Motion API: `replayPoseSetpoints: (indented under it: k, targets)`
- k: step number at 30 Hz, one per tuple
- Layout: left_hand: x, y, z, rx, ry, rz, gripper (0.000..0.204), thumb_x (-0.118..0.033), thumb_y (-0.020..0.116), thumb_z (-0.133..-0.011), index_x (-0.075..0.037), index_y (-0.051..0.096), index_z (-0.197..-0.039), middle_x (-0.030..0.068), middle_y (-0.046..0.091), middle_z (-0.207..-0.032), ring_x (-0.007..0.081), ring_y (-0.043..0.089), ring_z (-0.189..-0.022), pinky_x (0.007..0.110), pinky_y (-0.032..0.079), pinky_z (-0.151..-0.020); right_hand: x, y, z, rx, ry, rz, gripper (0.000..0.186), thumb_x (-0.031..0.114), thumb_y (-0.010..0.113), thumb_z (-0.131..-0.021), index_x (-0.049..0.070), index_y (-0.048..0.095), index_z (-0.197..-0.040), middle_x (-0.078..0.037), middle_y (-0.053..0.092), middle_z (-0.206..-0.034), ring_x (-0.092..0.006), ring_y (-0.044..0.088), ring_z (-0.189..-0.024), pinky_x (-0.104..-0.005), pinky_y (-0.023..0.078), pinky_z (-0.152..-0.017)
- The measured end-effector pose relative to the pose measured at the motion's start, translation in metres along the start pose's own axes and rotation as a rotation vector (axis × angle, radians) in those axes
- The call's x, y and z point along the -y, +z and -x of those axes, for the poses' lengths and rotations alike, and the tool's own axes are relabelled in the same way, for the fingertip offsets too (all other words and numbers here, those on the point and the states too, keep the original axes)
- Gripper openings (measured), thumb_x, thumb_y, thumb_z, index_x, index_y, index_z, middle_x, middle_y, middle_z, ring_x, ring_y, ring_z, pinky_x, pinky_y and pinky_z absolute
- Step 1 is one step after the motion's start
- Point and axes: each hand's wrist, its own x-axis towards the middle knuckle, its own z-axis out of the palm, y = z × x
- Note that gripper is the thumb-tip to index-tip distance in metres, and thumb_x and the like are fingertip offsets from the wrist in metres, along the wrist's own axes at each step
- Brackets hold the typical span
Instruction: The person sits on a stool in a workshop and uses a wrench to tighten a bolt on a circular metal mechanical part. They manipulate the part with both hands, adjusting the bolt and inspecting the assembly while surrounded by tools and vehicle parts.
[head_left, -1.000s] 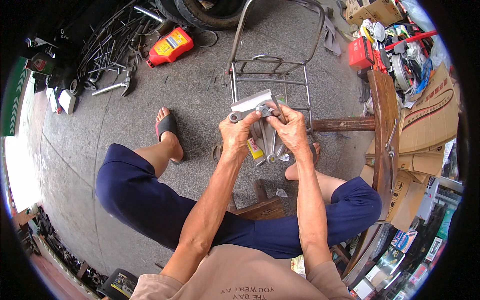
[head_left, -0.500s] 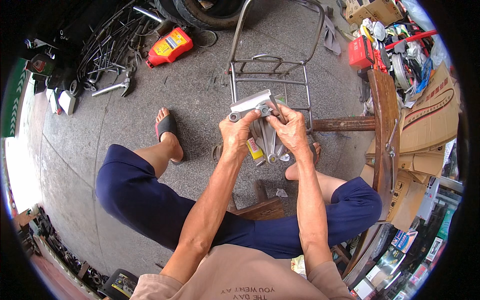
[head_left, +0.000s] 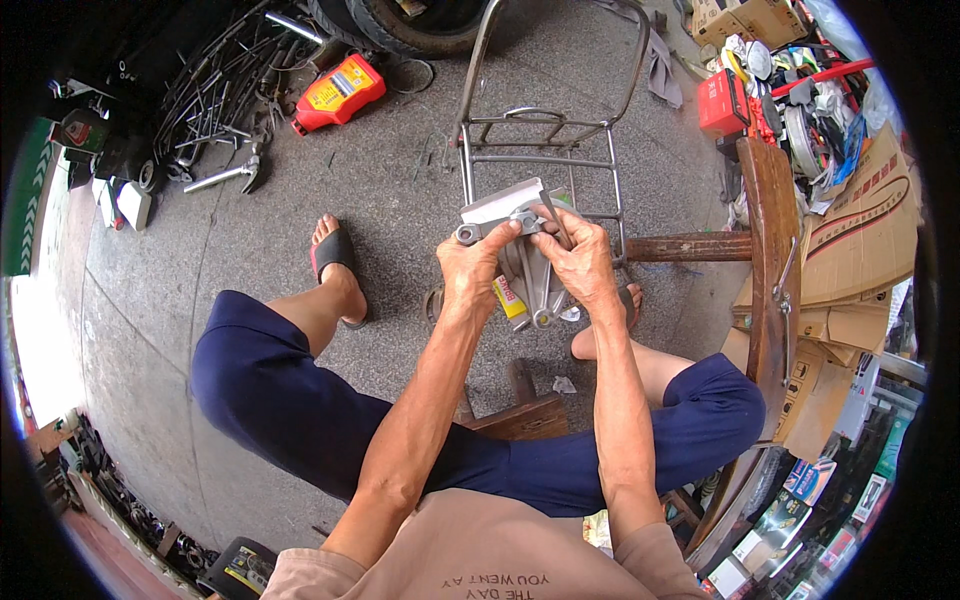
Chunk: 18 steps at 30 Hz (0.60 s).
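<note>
My left hand (head_left: pixel 468 268) is closed round one end of a grey metal bracket (head_left: pixel 466 233), thumb pressed on its top near a bolt-like fitting. A pale, flat metal plate (head_left: pixel 503 202) lies along the bracket's far side. At the other end, my right hand (head_left: pixel 582 262) is closed with its fingers against the bracket; a dark thin strip (head_left: pixel 556 222) rises from between them, its kind unclear. Below both hands are a silver metal part (head_left: pixel 541 300) with long arms and a yellow-labelled tube (head_left: pixel 511 299). My fingers hide much of the bracket's underside.
A tubular metal rack (head_left: pixel 546 159) stands on the floor just beyond my hands. A wooden stool (head_left: pixel 525 418) is between my legs, a wooden bench (head_left: pixel 770 260) at right. A red bottle (head_left: pixel 342 95), hammer (head_left: pixel 228 178) and tyres (head_left: pixel 420 30) lie farther off; cardboard (head_left: pixel 850 225) is stacked right.
</note>
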Motion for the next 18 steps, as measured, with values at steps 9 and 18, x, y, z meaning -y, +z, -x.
replayPoseSetpoints:
  k: [9,18]
  targets:
    - [0.0034,0.0005,-0.0006,0.016,0.055,0.012,0.034,-0.013,0.084,-0.074,-0.003,0.07,-0.103,0.006,0.069,-0.092,0.0193,0.067,-0.079,0.036,0.055,-0.056,-0.0025,0.0013,-0.0015,-0.013,0.012,-0.034,0.039,-0.002,0.07,-0.086,0.005,0.067,-0.124,0.006,0.062,-0.089,-0.0026,0.058,-0.081,-0.0197,0.05,-0.069]
    - [-0.0044,0.0067,0.0049,-0.022,0.032,0.032,0.028,-0.006,0.083,-0.072,0.001,0.07,-0.097,0.0067,0.07,-0.087,0.0149,0.065,-0.072,0.031,0.053,-0.06,-0.0065,0.0013,-0.0023,-0.017,0.022,-0.023,0.038,-0.003,0.07,-0.086,0.005,0.067,-0.123,0.007,0.061,-0.088,-0.0015,0.057,-0.08,-0.0186,0.049,-0.068]
